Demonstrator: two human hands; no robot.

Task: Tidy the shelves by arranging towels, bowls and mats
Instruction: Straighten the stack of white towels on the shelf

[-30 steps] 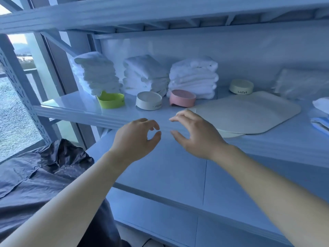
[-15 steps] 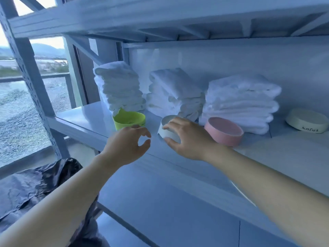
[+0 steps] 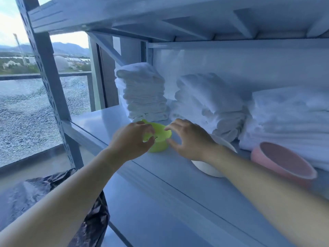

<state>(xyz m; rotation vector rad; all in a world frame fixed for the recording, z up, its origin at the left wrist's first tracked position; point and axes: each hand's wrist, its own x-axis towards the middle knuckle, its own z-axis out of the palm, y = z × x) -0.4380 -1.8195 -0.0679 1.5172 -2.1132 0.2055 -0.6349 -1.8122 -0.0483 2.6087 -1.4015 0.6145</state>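
Fingers of left hand curled at green bowl rim, grip unclear; right hand splayed.

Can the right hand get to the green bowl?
Probably yes. The right hand is open, with its fingertips right at the green bowl and nothing between them. The left hand is on the bowl's other side, out of the way.

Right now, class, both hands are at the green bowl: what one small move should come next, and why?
Probably close both hands onto the green bowl. The left hand curls at its near rim, contact unclear; the right hand is spread open beside it, seemingly short of touching. It stands on the shelf before the leftmost towel stack.
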